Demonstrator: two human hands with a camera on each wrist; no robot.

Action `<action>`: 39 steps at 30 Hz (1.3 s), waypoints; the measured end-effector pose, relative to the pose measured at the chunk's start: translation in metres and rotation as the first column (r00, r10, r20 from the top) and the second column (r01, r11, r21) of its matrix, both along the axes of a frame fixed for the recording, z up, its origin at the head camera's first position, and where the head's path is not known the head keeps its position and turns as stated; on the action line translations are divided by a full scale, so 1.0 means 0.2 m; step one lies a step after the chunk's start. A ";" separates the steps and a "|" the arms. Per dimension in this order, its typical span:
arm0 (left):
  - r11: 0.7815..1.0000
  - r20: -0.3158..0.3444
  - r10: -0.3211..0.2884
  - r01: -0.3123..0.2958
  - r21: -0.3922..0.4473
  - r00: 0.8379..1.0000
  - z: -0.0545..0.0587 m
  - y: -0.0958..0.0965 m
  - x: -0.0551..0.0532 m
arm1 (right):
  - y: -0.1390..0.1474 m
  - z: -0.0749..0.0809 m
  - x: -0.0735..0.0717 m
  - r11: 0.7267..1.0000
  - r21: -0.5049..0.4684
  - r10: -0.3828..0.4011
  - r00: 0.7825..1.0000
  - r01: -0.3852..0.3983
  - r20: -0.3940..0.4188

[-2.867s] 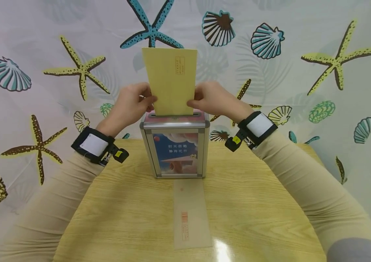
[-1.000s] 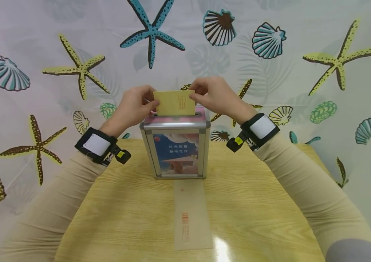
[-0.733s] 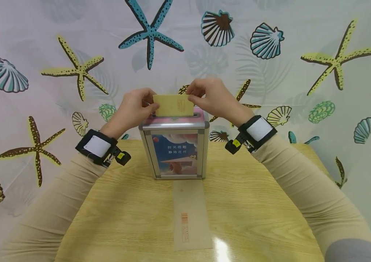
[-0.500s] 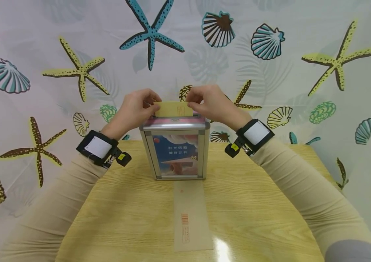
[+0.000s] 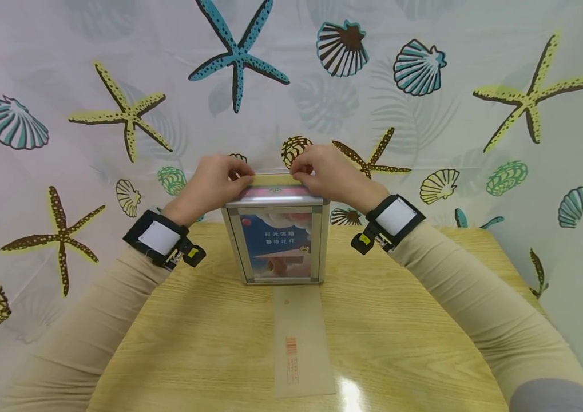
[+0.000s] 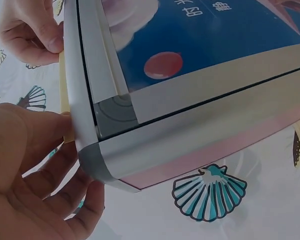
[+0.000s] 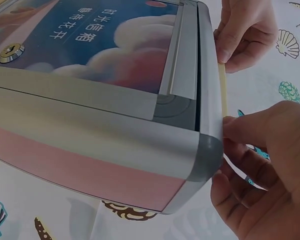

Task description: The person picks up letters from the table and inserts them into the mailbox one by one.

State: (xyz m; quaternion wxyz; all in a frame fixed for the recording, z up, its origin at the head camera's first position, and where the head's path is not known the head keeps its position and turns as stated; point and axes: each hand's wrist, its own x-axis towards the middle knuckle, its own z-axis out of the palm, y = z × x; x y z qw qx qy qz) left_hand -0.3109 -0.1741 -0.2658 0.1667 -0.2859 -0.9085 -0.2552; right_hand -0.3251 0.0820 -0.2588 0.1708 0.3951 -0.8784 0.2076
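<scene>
A yellow envelope (image 5: 273,180) stands in the top slot of a silver-framed letter box (image 5: 280,243), with only a thin strip showing above the pink lid. My left hand (image 5: 217,182) pinches the strip's left end between thumb and fingers. At the other end, my right hand (image 5: 328,174) pinches it the same way. Seen from the left wrist, the envelope (image 6: 65,95) is a narrow edge along the box top, with the left thumb right at its corner. In the right wrist view a lock (image 7: 11,52) shows on the box front.
Flat on the wooden table (image 5: 399,320), in front of the box, lies a second, tan envelope (image 5: 303,343) with red print. Behind the table hangs a pale cloth (image 5: 291,34) patterned with starfish and shells. Each wrist wears a strapped camera.
The yellow envelope has gone down through the slot from nearly full height to a thin strip. Both hands have come down with it, pinching its sides. The tan envelope has stayed put.
</scene>
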 end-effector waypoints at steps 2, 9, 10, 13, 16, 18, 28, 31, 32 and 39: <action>1.000 0.000 0.003 -0.003 -0.020 1.000 0.00 0.00 0.00 | 0.00 -0.01 0.00 1.000 0.007 0.000 1.000 0.000 0.000; 0.998 -0.021 0.001 -0.002 -0.061 1.000 -0.01 0.00 0.01 | 0.01 -0.02 0.00 1.000 0.002 0.006 1.000 -0.006 0.004; 0.998 -0.027 -0.004 0.002 -0.056 1.000 -0.02 0.00 0.01 | 0.02 -0.03 0.01 1.000 -0.004 0.007 1.000 -0.007 0.002; 0.999 -0.068 -0.014 0.012 -0.040 0.998 -0.02 0.00 0.05 | 0.04 -0.04 0.04 1.000 -0.027 0.012 1.000 -0.012 0.000; 0.999 -0.155 -0.022 0.018 -0.033 0.988 -0.04 0.01 0.12 | 0.07 -0.06 0.09 0.999 -0.044 0.002 1.000 -0.003 -0.013; 0.999 -0.218 -0.029 0.023 -0.031 0.975 -0.06 0.02 0.17 | 0.10 -0.07 0.13 0.999 -0.048 0.000 0.999 -0.002 -0.034; 0.992 -0.339 -0.125 0.116 -0.047 0.932 -0.26 0.02 0.43 | 0.23 -0.21 0.42 0.992 -0.126 0.003 0.985 -0.025 -0.172; 0.991 -0.290 -0.134 0.122 -0.059 0.948 -0.35 0.03 0.49 | 0.26 -0.28 0.51 0.991 -0.129 0.011 0.979 -0.038 -0.202; 0.991 -0.268 -0.134 0.120 -0.067 0.954 -0.38 0.03 0.50 | 0.27 -0.31 0.53 0.992 -0.124 0.011 0.980 -0.037 -0.198; 0.983 -0.018 -0.033 0.029 -0.181 0.999 -0.68 0.05 0.55 | 0.30 -0.55 0.64 0.997 -0.006 -0.074 0.997 0.075 0.029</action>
